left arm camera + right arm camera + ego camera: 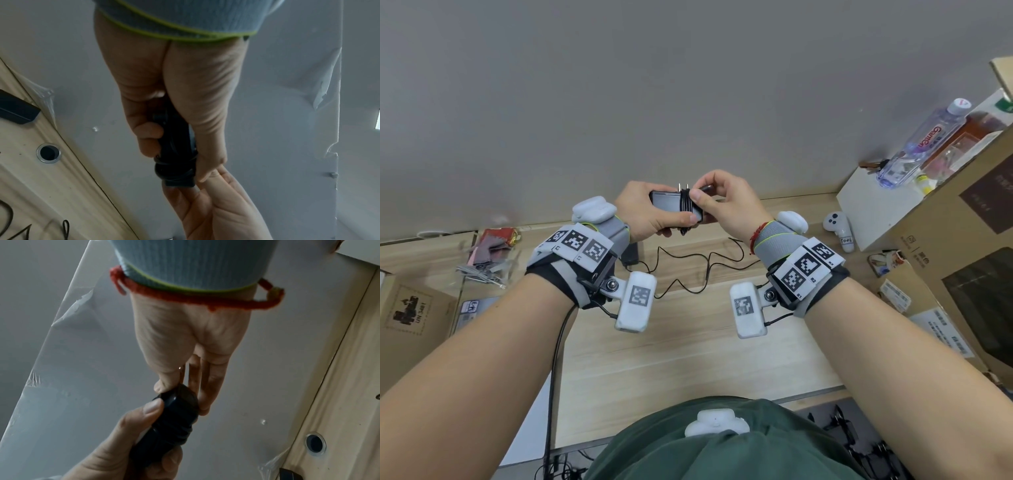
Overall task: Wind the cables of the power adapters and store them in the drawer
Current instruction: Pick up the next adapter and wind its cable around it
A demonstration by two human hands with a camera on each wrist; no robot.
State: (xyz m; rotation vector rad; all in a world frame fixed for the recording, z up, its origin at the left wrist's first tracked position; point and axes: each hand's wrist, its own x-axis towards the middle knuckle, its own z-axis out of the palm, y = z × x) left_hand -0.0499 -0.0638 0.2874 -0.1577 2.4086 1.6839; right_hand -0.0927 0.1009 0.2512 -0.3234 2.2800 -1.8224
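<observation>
Holding the power adapter (674, 209) mid-frame above the bench (688, 342), our left hand (643, 212) clenches its body steady while our right hand (726, 202) pinches the cable (686, 209), keeping the wound turns tight.

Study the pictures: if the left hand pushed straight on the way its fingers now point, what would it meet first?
Probably the right hand: the left hand holds the black adapter pointing at it, fingertips nearly touching already.

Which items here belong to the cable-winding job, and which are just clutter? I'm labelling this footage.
Job:
- black adapter, cable wound round it, gripped by left hand and right hand
- second adapter with loose cable on desk

Clutter:
- water bottle
- white controller
- cardboard boxes
</observation>
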